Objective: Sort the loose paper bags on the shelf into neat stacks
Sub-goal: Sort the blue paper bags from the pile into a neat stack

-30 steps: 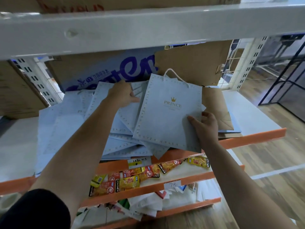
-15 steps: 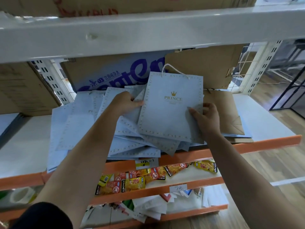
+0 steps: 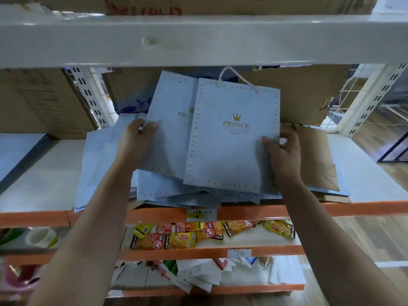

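Note:
A loose pile of pale blue paper bags [image 3: 154, 191] lies on the white shelf [image 3: 44, 184] with an orange front edge. My right hand [image 3: 283, 151] pinches the right edge of the top blue bag [image 3: 231, 146], which carries a gold crown, the word PRINCE and a rope handle. My left hand [image 3: 136, 140] grips the left edge of a second blue bag [image 3: 170, 120], lifted and tucked behind the first. A brown paper bag [image 3: 315, 157] lies flat to the right of the pile.
A shelf beam [image 3: 198, 38] runs overhead close to the bags' tops. Cardboard boxes [image 3: 39, 102] stand at the back and left. Snack packets [image 3: 187, 237] fill the shelf below. Bare shelf shows at far right [image 3: 364, 173].
Both hands have raised their bags toward upright. The left hand pulled a second blue bag out of the pile and brought it behind the PRINCE bag. The camera moved closer.

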A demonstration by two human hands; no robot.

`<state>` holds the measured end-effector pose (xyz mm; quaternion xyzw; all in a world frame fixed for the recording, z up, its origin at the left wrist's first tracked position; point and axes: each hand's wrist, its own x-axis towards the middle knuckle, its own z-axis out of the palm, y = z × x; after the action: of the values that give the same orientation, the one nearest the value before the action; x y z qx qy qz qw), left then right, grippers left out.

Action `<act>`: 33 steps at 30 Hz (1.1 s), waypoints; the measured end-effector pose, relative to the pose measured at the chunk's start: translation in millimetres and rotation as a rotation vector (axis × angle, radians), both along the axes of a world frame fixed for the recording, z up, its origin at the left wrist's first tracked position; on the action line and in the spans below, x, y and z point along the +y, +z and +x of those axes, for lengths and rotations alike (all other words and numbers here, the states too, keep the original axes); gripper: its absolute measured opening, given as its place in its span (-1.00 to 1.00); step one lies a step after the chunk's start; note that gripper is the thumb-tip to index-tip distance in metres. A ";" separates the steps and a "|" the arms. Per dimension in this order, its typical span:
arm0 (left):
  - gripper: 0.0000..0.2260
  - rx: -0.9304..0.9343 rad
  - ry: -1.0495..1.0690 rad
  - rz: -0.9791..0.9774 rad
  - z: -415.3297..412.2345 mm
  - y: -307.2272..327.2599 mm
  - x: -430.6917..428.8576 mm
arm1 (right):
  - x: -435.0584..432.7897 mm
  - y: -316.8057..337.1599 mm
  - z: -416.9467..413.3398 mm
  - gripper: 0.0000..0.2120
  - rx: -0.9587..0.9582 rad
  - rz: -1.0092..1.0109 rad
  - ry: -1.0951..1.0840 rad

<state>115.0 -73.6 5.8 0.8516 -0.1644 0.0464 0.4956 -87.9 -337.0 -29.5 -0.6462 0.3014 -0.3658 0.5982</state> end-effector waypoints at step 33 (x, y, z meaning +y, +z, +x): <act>-0.75 0.083 0.545 -0.012 99.5 -56.0 493.2 | 426.1 -35.7 234.8 -0.80 0.089 -0.039 0.264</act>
<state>214.5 419.6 -50.2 0.8627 0.0916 0.1439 0.4760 147.0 89.1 -65.2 -0.7074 0.2328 -0.2605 0.6144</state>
